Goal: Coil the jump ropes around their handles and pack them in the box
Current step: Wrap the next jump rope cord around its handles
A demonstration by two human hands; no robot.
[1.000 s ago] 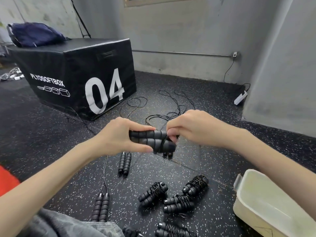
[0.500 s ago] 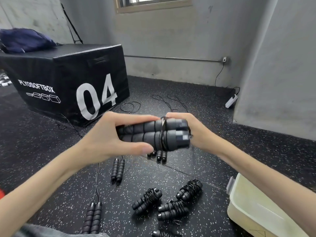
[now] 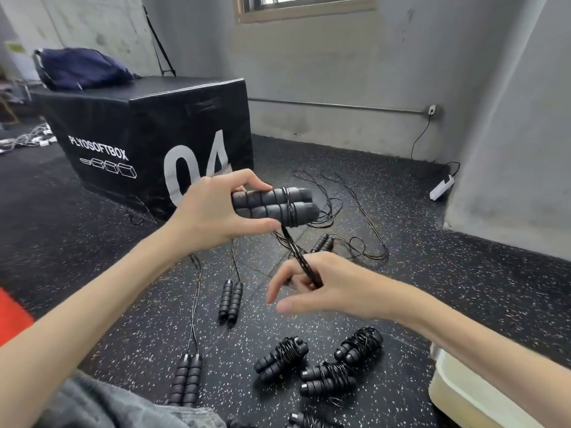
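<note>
My left hand [image 3: 210,211] grips a pair of black foam jump-rope handles [image 3: 275,202] held side by side, with a few turns of black rope around their right end. The rope [image 3: 301,259] runs down from the handles into my right hand [image 3: 327,288], which holds it between thumb and fingers below the handles. Three coiled ropes [image 3: 324,362] lie on the floor in front of me, and a further one [image 3: 304,421] shows at the bottom edge. The cream plastic box [image 3: 482,393] sits at the lower right, partly cut off.
Uncoiled handle pairs [image 3: 230,301] [image 3: 185,378] [image 3: 321,242] lie on the speckled rubber floor with loose rope [image 3: 355,208] trailing behind. A black plyo box [image 3: 148,134] with a blue bag [image 3: 83,67] stands at the back left. A power strip [image 3: 441,187] lies by the grey wall.
My right hand has left the handle ends and dropped below them, drawing the rope down. My left hand keeps its grip on the handles, and more rope turns show.
</note>
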